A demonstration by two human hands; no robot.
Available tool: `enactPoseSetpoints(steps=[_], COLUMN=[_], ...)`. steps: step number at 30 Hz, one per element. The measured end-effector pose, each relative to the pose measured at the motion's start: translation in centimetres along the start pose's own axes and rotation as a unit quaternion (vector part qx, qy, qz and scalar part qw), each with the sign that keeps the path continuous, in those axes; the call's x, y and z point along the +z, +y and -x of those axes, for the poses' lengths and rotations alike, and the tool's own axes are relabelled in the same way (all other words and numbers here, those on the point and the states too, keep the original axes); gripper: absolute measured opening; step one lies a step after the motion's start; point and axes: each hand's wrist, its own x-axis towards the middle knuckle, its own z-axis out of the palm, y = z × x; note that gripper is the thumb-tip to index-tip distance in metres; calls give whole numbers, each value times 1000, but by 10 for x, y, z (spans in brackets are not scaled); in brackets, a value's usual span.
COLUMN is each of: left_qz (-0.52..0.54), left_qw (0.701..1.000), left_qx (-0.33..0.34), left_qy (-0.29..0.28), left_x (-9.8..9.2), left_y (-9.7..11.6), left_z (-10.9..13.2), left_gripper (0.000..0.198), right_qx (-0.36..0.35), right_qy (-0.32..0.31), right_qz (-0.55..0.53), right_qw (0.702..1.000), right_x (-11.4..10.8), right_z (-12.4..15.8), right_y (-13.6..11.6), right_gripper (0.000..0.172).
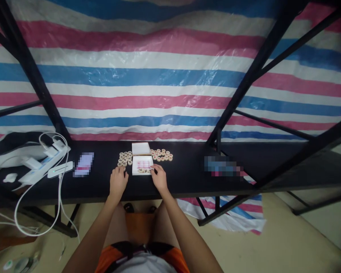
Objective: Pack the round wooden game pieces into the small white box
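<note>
A small white box [134, 170] lies on the black table with its lid part [141, 148] folded back. Inside it, a red-lined grid shows, and a few xiangqi pieces [141, 171] sit along the near side. Black-marked xiangqi pieces [125, 156] cluster left of the box, red-marked pieces [162, 154] on its right. My left hand [118, 182] rests at the near edge of the left cluster, fingers bent down and thumb apart. At the box's right wall, my right hand [160, 179] has thumb and fingers close together; what is between them is hidden.
A blurred phone-like item [83, 164] lies left on the table [187, 167]. Farther left are a power strip [44, 163], a white device [60, 169] and loose cables [16, 212]. Another blurred item [223, 167] lies right, near the black metal frame [241, 91]. Striped sheeting hangs behind.
</note>
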Motion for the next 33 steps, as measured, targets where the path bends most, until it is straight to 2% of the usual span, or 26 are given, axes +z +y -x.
enactPoseSetpoints(steps=[9,13,15,19,22,26,33], left_qz=[45,136,189,195,173,151,153], left_qw=[999,990,980,972,974,976,970], left_qx=[-10,20,55,113,126,144,176], left_qy=[18,14,6,-60,-73,-61,-64], left_x=[10,8,6,3,5,8,6], left_y=[-8,-5,3,20,26,22,21], left_z=[1,-3,-7,-17,-20,-19,-19], left_gripper=[16,15,15,16,19,20,22], right_qx=[6,7,-18,-131,-201,-193,-181], right_qy=[-11,-2,0,-62,-141,-192,-192], right_qz=[-11,43,76,131,161,175,191], right_qw=[1000,999,997,981,956,946,945], right_x=[-1,-2,-3,-4,-4,-4,-3], right_z=[0,2,4,9,12,13,11], right_y=[0,-5,-9,-23,-31,-36,-40], right_gripper=[27,28,27,29,36,41,40])
